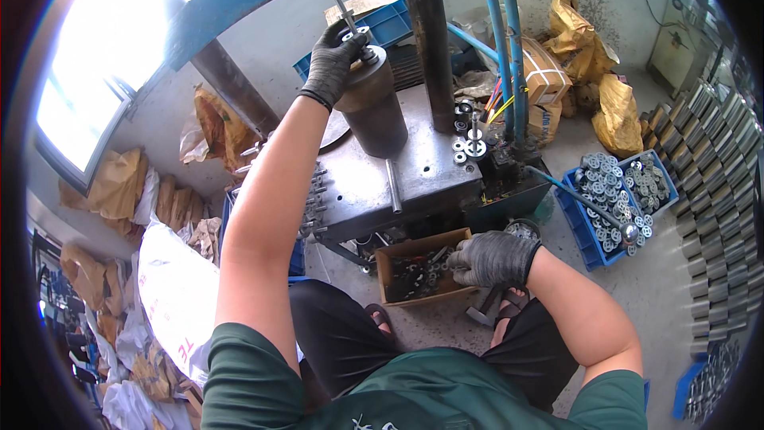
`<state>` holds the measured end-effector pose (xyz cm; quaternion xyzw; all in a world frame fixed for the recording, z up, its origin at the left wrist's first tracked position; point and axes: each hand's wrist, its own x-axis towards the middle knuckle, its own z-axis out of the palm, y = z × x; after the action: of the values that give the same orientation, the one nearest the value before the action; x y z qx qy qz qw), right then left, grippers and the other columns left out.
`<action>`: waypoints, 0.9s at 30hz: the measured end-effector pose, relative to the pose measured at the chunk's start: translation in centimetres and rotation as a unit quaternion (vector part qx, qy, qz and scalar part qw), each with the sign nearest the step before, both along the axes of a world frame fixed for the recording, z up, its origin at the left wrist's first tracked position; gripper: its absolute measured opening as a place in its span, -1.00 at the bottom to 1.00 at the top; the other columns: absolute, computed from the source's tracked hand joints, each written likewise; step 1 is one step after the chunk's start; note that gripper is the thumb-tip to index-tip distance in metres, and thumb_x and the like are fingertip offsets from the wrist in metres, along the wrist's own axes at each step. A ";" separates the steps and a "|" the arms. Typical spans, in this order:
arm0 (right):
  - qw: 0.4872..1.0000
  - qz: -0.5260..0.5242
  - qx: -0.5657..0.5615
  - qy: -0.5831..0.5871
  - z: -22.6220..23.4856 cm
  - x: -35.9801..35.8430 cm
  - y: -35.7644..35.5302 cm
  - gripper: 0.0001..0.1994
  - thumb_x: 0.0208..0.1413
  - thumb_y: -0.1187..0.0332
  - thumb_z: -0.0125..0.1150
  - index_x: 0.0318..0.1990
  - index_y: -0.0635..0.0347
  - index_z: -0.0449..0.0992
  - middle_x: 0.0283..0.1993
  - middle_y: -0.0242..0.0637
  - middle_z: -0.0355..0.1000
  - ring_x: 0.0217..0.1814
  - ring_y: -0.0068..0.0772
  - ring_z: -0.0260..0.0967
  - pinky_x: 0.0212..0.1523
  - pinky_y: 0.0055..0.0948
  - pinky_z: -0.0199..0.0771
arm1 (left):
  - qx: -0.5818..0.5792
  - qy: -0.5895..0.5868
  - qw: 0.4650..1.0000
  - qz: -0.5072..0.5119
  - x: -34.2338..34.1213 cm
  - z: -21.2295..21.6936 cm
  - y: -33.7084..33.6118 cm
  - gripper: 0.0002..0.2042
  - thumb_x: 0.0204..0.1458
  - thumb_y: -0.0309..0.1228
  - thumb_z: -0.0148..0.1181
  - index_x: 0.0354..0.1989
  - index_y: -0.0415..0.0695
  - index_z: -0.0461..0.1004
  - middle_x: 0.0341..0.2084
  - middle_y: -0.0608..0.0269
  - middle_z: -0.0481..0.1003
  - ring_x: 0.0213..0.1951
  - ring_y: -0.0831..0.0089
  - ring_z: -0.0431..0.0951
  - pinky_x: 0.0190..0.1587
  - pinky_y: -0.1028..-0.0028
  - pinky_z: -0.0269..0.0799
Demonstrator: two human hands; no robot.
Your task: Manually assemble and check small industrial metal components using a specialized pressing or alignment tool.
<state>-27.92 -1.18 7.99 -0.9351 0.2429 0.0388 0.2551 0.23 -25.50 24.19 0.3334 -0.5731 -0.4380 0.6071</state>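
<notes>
My left hand point(332, 64), in a dark grey glove, is closed round a thin metal shaft point(341, 5) with a pale disc on it. It holds the shaft upright over the top of a thick steel cylinder point(374, 107) on the machine table. My right hand point(495, 259), gloved alike, hangs above the right end of an open cardboard box point(426, 300) of small dark and metal parts. Its fingers are curled together, and whatever they hold is hidden. A loose metal rod point(393, 186) lies on the steel table point(434, 179) before the cylinder.
Steel posts point(428, 40) and blue pipes point(516, 48) rise around the table. A lever with a ball knob point(629, 232) reaches over blue bins point(585, 243) of metal wheels. Stacked metal tubes point(720, 191) line the right. A hammer point(482, 310) lies near my feet; sacks point(171, 287) stand left.
</notes>
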 end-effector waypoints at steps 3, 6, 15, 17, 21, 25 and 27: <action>0.997 -0.042 0.000 0.058 1.8 0.4 1.5 -0.59 0.22 0.06 0.16 0.05 0.15 0.57 -0.09 -0.05 0.56 -0.04 0.09 0.53 0.01 0.01 0.53 | -0.013 -0.005 1.000 -0.001 0.2 -0.2 0.0 -0.48 0.13 -0.58 0.34 0.27 -0.30 0.32 -0.24 0.19 0.55 -0.35 0.48 0.59 -0.26 0.45 0.68; 0.999 -0.026 -0.015 0.045 1.8 0.0 2.4 -0.57 0.22 0.05 0.18 0.10 0.13 0.56 -0.08 -0.02 0.55 -0.05 0.10 0.53 0.02 0.02 0.53 | -0.022 -0.023 0.999 0.005 0.2 -0.5 -0.2 -0.48 0.12 -0.57 0.36 0.25 -0.31 0.35 -0.23 0.19 0.56 -0.34 0.50 0.57 -0.27 0.47 0.66; 0.999 -0.044 -0.020 0.021 2.0 -1.7 3.3 -0.58 0.21 0.04 0.18 0.08 0.11 0.59 -0.10 0.01 0.57 -0.01 0.08 0.52 0.05 -0.01 0.51 | -0.049 -0.128 0.988 0.069 -0.3 -0.3 0.0 -0.50 0.13 -0.52 0.38 0.24 -0.30 0.38 -0.20 0.17 0.57 -0.25 0.49 0.58 -0.16 0.47 0.63; 0.999 -0.050 -0.015 0.016 2.9 -2.1 3.4 -0.59 0.19 0.07 0.21 0.07 0.13 0.58 -0.10 -0.02 0.56 -0.03 0.06 0.52 0.03 -0.02 0.51 | -0.038 -0.126 0.989 0.060 0.0 -0.4 -0.4 -0.49 0.12 -0.51 0.40 0.24 -0.28 0.39 -0.21 0.20 0.56 -0.26 0.51 0.56 -0.16 0.48 0.62; 0.990 -0.093 -0.103 -0.038 6.1 -3.8 4.6 -0.58 0.12 0.10 0.25 0.04 0.14 0.59 -0.17 -0.03 0.56 -0.08 0.04 0.52 0.00 -0.02 0.51 | -0.028 -0.108 0.992 0.065 -1.0 -0.6 -0.3 -0.50 0.11 -0.48 0.41 0.24 -0.18 0.41 -0.24 0.27 0.54 -0.29 0.53 0.55 -0.19 0.45 0.67; 0.967 -0.127 -0.195 -0.099 12.8 -5.4 5.2 -0.63 0.04 0.16 0.30 -0.06 0.18 0.61 -0.14 -0.04 0.55 -0.14 0.03 0.52 -0.02 -0.04 0.50 | 0.018 -0.091 0.994 0.057 -0.2 -0.4 0.2 -0.50 0.12 -0.46 0.41 0.23 -0.14 0.41 -0.25 0.28 0.54 -0.32 0.54 0.55 -0.23 0.42 0.72; 0.957 -0.160 -0.239 -0.035 15.8 -7.5 5.2 -0.63 0.04 0.16 0.29 -0.06 0.19 0.61 -0.13 -0.05 0.55 -0.14 0.03 0.53 -0.02 -0.05 0.52 | 0.000 -0.044 0.997 0.061 -0.5 -0.8 -0.2 -0.54 0.06 -0.44 0.47 0.14 -0.09 0.47 -0.48 0.26 0.57 -0.52 0.60 0.52 -0.50 0.50 0.55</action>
<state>-35.39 3.97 23.76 -0.9183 0.3828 -0.0945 0.0351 -0.24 -25.71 23.39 0.3868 -0.5780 -0.3853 0.6065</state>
